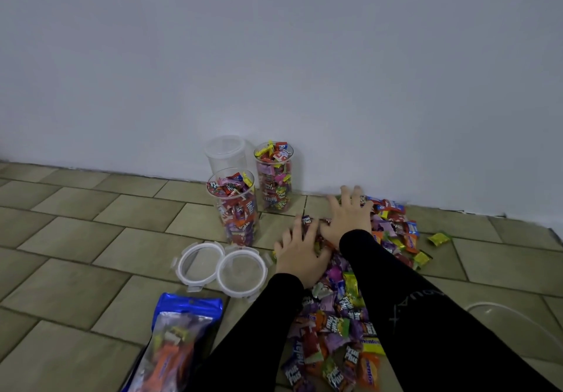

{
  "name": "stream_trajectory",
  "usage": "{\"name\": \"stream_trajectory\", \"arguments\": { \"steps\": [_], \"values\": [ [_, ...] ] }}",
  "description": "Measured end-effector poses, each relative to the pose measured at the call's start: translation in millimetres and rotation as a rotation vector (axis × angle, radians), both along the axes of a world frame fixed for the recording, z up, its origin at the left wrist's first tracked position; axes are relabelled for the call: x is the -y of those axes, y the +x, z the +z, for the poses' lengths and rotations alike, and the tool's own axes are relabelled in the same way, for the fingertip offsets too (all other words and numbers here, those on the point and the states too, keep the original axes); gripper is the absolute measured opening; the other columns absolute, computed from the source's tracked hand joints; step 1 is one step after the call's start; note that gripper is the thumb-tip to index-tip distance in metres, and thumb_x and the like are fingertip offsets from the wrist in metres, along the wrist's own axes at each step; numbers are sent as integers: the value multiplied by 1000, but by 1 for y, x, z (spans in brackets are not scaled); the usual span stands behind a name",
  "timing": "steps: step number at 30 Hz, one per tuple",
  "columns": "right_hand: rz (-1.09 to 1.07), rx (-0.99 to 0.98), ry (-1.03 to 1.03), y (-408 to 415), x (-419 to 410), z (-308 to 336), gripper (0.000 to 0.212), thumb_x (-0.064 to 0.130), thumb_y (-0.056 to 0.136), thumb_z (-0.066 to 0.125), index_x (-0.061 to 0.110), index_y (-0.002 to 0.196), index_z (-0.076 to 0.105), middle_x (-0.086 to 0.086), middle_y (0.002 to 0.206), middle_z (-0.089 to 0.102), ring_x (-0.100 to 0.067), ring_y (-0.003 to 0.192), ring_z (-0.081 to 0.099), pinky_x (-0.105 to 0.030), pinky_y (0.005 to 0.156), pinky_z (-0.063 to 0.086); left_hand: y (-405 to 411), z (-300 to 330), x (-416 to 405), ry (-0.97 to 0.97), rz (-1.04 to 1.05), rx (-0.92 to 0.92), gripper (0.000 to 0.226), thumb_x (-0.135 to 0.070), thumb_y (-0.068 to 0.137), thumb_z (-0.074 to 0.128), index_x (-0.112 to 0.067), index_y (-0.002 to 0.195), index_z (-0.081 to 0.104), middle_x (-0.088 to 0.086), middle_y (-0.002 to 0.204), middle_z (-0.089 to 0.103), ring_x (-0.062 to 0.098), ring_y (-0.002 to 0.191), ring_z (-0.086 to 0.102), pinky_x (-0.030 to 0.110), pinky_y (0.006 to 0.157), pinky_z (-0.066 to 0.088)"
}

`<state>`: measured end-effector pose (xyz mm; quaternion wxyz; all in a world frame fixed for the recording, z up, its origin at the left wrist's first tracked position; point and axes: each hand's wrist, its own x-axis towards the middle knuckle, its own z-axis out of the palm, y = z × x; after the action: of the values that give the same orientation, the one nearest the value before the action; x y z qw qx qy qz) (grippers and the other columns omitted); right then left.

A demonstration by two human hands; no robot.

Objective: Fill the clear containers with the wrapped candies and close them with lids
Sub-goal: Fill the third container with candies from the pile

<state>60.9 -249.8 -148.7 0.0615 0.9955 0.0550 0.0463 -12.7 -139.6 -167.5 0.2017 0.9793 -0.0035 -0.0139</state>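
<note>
Three tall clear containers stand by the wall. The near one (236, 209) and the right one (275, 175) are full of wrapped candies, and the back one (224, 152) looks empty. Two clear lids with white rims (201, 262) (242, 271) lie flat in front of them. A long pile of wrapped candies (341, 309) runs across the floor. My left hand (300, 250) and my right hand (350, 218) press flat on the pile's far end, fingers spread, with candies under and between them.
A blue candy bag (179, 333) lies at the lower left, on the tiled floor. Loose yellow candies (438, 238) sit right of the pile. A clear curved rim (511, 318) shows at the right edge. The white wall (274, 56) closes off the back.
</note>
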Motion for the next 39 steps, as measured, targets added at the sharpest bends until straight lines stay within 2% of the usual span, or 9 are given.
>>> {"name": "stream_trajectory", "arguments": {
  "steps": [6, 11, 13, 16, 20, 24, 32, 36, 39],
  "values": [
    [-91, -132, 69, 16, 4, -10, 65, 55, 93, 32, 23, 149, 21, -12, 159, 7, -42, 143, 8, -58, 107, 25, 17, -7, 2, 40, -9, -5, 63, -64, 91, 28, -37, 148, 25, -5, 161, 10, 27, 137, 22, 46, 106, 20],
    [-99, -76, 55, 15, 4, -13, 47, 44, 97, 30, 16, 133, 43, -14, 139, 40, -38, 128, 34, -47, 94, 37, 18, -6, 8, 13, 31, 94, 79, -63, 69, 6, -28, 125, 50, 5, 137, 40, 27, 119, 39, 40, 94, 31],
    [-84, -48, 60, 13, 3, -12, 41, 40, 98, 31, 14, 127, 45, -11, 131, 46, -35, 121, 40, -44, 91, 41, 17, -4, 10, -9, 13, 66, 73, -61, 74, 10, -22, 119, 51, 7, 126, 43, 29, 115, 42, 39, 90, 34],
    [-101, -73, 115, 10, 0, -11, 36, 35, 100, 32, 13, 126, 43, -12, 128, 52, -33, 120, 45, -42, 92, 41, 17, -2, 11, -40, -23, 22, 36, -41, 98, 37, -14, 118, 49, 10, 122, 44, 30, 113, 43, 40, 90, 37],
    [-134, -100, 82, 5, -3, -6, 30, 21, 100, 33, 10, 127, 41, -16, 125, 55, -33, 116, 52, -41, 88, 46, 20, 1, 12, -161, -37, -35, 20, -21, 100, 44, -6, 113, 47, 14, 121, 43, 33, 111, 44, 40, 92, 39],
    [-96, -103, 91, 0, -7, 0, 32, 8, 97, 32, 7, 127, 42, -16, 125, 56, -31, 116, 54, -39, 86, 48, 20, 8, 13, -271, 32, -104, 17, -11, 99, 41, -3, 112, 49, 17, 122, 43, 36, 110, 48, 44, 95, 40],
    [-93, -117, 173, -10, -8, 29, 32, 3, 97, 33, 5, 128, 43, -15, 124, 58, -31, 111, 60, -40, 87, 51, 5, 26, 15, -494, 125, -41, 15, -9, 98, 44, -6, 108, 54, 9, 113, 47, 25, 95, 51, 31, 82, 42],
    [-91, -119, 272, -24, -4, 47, 32, 2, 93, 42, 5, 125, 41, -15, 120, 58, -32, 106, 61, -41, 83, 51, -2, 30, 18, -666, 205, -13, 9, -18, 97, 53, -13, 102, 57, 10, 113, 55, 24, 94, 60, 44, 85, 55],
    [-64, -113, 319, -35, 0, 62, 32, 2, 94, 42, 5, 125, 39, -17, 122, 53, -34, 107, 58, -41, 84, 49, -18, 50, 21, -696, 220, 12, 20, -22, 99, 50, -7, 111, 57, 5, 109, 60, 20, 96, 59, 32, 83, 49]
  ]
}}
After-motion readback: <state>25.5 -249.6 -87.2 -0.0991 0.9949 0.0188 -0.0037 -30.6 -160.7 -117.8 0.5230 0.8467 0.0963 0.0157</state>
